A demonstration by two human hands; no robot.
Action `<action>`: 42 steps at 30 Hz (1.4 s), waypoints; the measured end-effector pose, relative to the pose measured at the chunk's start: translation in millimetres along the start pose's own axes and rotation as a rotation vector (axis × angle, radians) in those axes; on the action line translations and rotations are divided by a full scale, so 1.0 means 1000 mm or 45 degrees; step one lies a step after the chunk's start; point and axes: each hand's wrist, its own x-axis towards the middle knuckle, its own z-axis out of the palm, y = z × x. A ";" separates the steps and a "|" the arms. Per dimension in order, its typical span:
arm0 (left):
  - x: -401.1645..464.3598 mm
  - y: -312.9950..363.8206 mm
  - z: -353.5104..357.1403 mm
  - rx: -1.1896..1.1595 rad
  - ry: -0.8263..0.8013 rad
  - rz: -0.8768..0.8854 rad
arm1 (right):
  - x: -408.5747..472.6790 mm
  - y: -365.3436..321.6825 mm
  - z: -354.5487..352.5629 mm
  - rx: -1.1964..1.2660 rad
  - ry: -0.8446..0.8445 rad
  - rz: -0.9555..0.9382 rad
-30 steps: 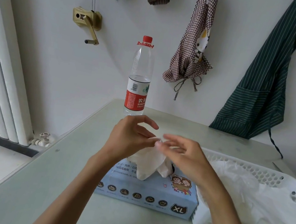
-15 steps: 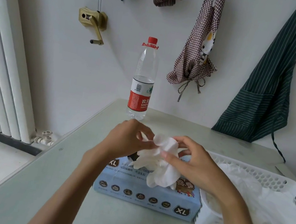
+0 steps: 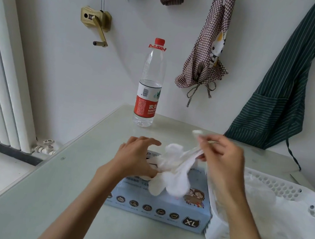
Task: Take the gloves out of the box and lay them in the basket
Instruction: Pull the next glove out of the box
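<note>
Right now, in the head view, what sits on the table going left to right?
Water bottle → left hand → glove above the glove box → right hand → basket.

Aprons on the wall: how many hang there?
2: a brown checked cloth apron hangs right of the bottle; a dark green striped apron hangs far right. The rolled bundles at the top may be more.

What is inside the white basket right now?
Crumpled translucent white gloves lie in the white basket. The right hand and forearm cover its near left corner; the bottom is hidden.
</note>
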 end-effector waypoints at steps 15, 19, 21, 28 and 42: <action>-0.021 0.019 -0.057 -0.464 -0.173 0.255 | -0.006 -0.013 0.004 0.188 -0.742 0.456; -0.014 0.013 -0.044 -0.487 0.043 0.138 | -0.003 -0.014 0.001 -0.033 -0.520 0.305; -0.012 0.005 -0.045 -0.359 0.082 0.095 | 0.001 -0.013 -0.011 -0.203 -0.313 0.246; -0.017 0.034 -0.037 -0.236 -0.011 0.331 | -0.009 -0.007 -0.007 -0.873 -0.514 0.306; -0.004 -0.002 -0.017 0.156 -0.039 0.031 | -0.008 0.000 -0.012 -0.775 -0.416 0.165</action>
